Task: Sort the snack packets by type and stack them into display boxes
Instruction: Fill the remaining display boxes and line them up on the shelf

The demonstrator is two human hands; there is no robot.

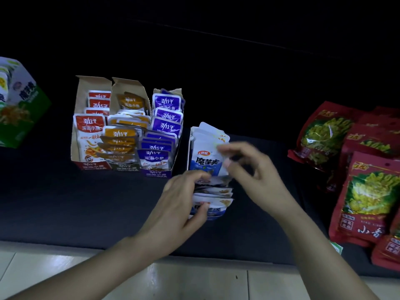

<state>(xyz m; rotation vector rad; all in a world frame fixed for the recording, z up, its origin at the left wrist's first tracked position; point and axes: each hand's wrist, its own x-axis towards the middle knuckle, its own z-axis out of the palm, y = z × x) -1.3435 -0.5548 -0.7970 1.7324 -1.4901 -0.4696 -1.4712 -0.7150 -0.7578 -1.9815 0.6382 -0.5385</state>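
Note:
A row of blue-and-white snack packets [206,163] stands on edge in a display box at the middle of the dark surface. My left hand [184,200] grips the near packets of that row, thumb on the front one. My right hand [244,163] is blurred and pinches the top edge of a packet further back. To the left stand three open boxes side by side: one with red packets [91,126], one with orange packets [123,135], one with purple packets [164,126].
A green and white carton [19,105] stands at the far left. Several large red bags [363,187] with yellow pictures lie at the right. The dark surface [86,208] ends at a pale tiled strip [65,269] near me.

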